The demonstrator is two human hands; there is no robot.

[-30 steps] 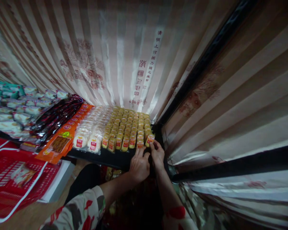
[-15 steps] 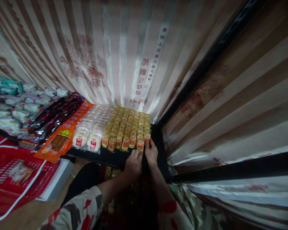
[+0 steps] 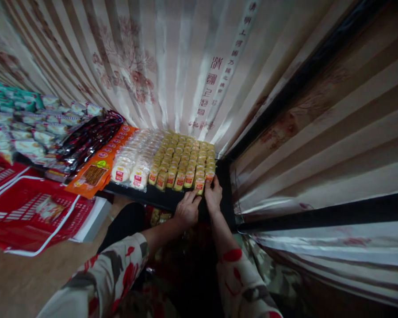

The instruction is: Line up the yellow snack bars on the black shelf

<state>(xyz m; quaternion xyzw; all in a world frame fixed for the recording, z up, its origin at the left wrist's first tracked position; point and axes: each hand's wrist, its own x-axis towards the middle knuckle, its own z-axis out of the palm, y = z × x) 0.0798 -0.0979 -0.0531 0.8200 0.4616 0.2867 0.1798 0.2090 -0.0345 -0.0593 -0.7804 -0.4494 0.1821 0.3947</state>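
Rows of small yellow wrapped snack cakes [image 3: 180, 180] stand packed together on a black shelf [image 3: 139, 197]. My left hand [image 3: 188, 210] has its fingers closed at the base of a front cake packet [image 3: 199, 186] with an orange-red label. Close beside it, my right hand [image 3: 213, 195] grips the packet at the right end of the front row [image 3: 209, 176]; its thumb and fingers partly cover it. Left of the yellow rows lie clear packs of round white cakes [image 3: 138, 177] with red labels.
An orange snack bag [image 3: 94, 175], dark shiny packets [image 3: 89, 140] and white packets [image 3: 29, 148] continue leftward. A red basket [image 3: 29, 212] with a white handle stands at lower left, beside a white box [image 3: 92, 221]. Pleated printed curtains [image 3: 179, 66] hang behind and to the right.
The view has tilted, so the shelf and goods sit slightly higher and further right. Both hands stay at the same front packets, with little visible movement.
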